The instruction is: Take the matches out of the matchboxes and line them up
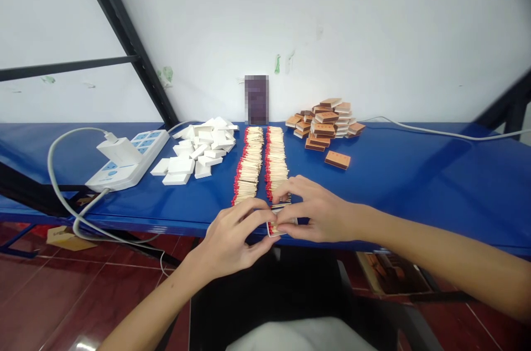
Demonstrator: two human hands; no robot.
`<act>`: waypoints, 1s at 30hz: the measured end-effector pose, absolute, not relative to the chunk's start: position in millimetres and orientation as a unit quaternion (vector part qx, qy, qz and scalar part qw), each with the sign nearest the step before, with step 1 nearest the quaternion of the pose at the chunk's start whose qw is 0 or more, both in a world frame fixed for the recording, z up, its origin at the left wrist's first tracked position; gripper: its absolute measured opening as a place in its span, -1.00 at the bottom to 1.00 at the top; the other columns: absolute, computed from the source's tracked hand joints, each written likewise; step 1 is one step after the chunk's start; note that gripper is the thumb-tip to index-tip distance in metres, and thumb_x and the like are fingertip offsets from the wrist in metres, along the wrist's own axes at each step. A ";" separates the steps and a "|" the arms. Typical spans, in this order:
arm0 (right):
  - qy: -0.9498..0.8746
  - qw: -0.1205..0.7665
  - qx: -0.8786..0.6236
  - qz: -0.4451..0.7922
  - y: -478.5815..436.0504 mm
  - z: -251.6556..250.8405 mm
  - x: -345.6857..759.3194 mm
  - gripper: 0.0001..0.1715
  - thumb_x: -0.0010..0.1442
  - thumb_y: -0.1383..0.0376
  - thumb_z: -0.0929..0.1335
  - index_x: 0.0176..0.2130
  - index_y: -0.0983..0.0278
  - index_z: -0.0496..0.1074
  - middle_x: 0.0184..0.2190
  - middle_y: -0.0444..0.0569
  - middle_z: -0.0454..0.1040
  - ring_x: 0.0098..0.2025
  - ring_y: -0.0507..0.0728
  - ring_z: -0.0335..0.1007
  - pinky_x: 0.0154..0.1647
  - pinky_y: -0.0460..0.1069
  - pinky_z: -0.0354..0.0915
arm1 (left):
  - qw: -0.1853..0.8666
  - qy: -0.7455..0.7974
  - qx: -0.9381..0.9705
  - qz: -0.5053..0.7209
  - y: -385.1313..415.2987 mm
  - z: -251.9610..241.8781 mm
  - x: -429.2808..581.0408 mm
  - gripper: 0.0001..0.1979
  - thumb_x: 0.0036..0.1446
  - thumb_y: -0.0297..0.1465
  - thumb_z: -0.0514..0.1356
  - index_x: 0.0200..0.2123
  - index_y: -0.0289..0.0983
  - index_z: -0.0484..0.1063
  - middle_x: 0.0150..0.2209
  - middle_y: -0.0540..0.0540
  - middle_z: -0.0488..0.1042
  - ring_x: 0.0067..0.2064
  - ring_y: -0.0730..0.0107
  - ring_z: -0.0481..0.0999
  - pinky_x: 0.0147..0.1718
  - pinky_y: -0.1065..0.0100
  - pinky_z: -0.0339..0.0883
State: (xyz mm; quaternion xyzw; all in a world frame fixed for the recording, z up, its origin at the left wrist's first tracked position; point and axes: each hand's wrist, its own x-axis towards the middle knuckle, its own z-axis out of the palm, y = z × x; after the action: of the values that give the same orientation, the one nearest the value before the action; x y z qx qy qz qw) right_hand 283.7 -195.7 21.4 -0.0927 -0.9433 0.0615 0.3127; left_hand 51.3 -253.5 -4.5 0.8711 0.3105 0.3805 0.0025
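A small white matchbox tray [272, 233] lies at the front edge of the blue shelf with red-tipped matches inside. My left hand [236, 237] grips the tray's left end between thumb and fingers. Over the tray, my right hand [319, 211] has its thumb and fingers closed on matches; its fingers partly hide them. Just beyond my hands run two long rows of loose matches, a left row [249, 165] and a right row [276, 160], with red heads pointing left.
Empty white trays [199, 146] are heaped left of the rows. Brown matchboxes [326, 124] are piled at the right, with a single matchbox [337, 160] in front. A white power strip [128, 165] with a plugged-in cable stands far left. A blurred dark rectangle [256, 100] leans against the wall.
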 end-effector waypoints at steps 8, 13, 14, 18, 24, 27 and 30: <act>-0.950 0.295 -0.081 0.068 -195.1 21.7 285.0 -0.82 0.38 0.24 0.36 -0.23 0.21 0.57 -0.13 0.01 0.49 -0.11 0.10 0.39 -0.06 0.06 0.26 | 0.024 0.311 0.874 0.373 -252.3 -4.0 50.1 -0.77 0.23 -0.39 0.31 -0.06 -0.21 0.42 -0.10 -0.13 0.56 -0.09 0.32 0.59 -0.15 0.35 0.49; -0.954 0.273 -0.081 0.090 -194.7 23.7 287.4 -0.86 0.37 0.24 0.36 -0.20 0.21 0.54 -0.10 0.01 0.49 -0.08 0.10 0.39 -0.03 0.07 0.23 | 0.033 0.311 0.873 0.374 -252.3 -3.9 49.7 -0.74 0.22 -0.38 0.32 -0.05 -0.24 0.42 -0.09 -0.14 0.58 -0.07 0.28 0.59 -0.12 0.31 0.49; -0.953 0.274 -0.083 0.096 -195.1 24.3 287.7 -0.86 0.36 0.23 0.37 -0.20 0.23 0.52 -0.11 0.02 0.49 -0.09 0.11 0.39 -0.04 0.07 0.23 | 0.029 0.313 0.873 0.374 -252.3 -3.5 50.4 -0.75 0.21 -0.38 0.32 -0.05 -0.24 0.42 -0.10 -0.14 0.58 -0.08 0.27 0.59 -0.13 0.30 0.49; -0.951 0.271 -0.090 0.122 -198.1 26.8 287.9 -0.83 0.25 0.21 0.42 -0.24 0.27 0.42 -0.11 0.06 0.49 -0.14 0.12 0.38 -0.08 0.07 0.27 | 0.004 0.313 0.872 0.377 -252.0 -0.2 53.8 -0.75 0.18 -0.38 0.33 -0.08 -0.25 0.42 -0.15 -0.14 0.60 -0.16 0.25 0.57 -0.14 0.23 0.47; -0.952 0.256 -0.086 0.147 -201.3 26.6 288.2 -0.84 0.19 0.32 0.39 -0.21 0.26 0.34 -0.17 0.05 0.49 -0.17 0.12 0.38 -0.12 0.03 0.33 | -0.021 0.293 0.866 0.405 -255.7 1.9 53.1 -0.64 0.09 -0.35 0.32 -0.03 -0.28 0.42 -0.11 -0.22 0.54 -0.15 0.19 0.53 -0.14 0.16 0.46; -0.955 0.248 -0.087 0.140 -202.5 26.8 289.6 -0.80 0.14 0.34 0.40 -0.20 0.25 0.34 -0.25 -0.02 0.48 -0.24 0.10 0.36 -0.17 0.01 0.30 | -0.036 0.260 0.834 0.486 -256.9 -6.5 52.7 -0.74 0.09 -0.35 0.19 -0.12 -0.28 0.43 -0.22 -0.20 0.47 -0.25 0.22 0.49 -0.32 0.21 0.41; -0.956 0.243 -0.088 0.140 -202.4 27.6 290.8 -0.78 0.12 0.33 0.40 -0.20 0.25 0.33 -0.27 -0.05 0.48 -0.27 0.09 0.34 -0.18 0.01 0.28 | -0.070 0.215 0.816 0.532 -254.3 -17.1 53.4 -0.91 0.07 -0.38 0.12 -0.33 -0.24 0.38 -0.45 -0.08 0.34 -0.46 0.34 0.33 -0.52 0.29 0.18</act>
State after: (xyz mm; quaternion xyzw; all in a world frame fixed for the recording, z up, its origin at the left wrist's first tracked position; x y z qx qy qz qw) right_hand 290.8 -202.4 27.6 -0.0882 -0.9559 0.1395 0.2428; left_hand 53.4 -254.3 -17.1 0.8164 0.2147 0.5315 -0.0696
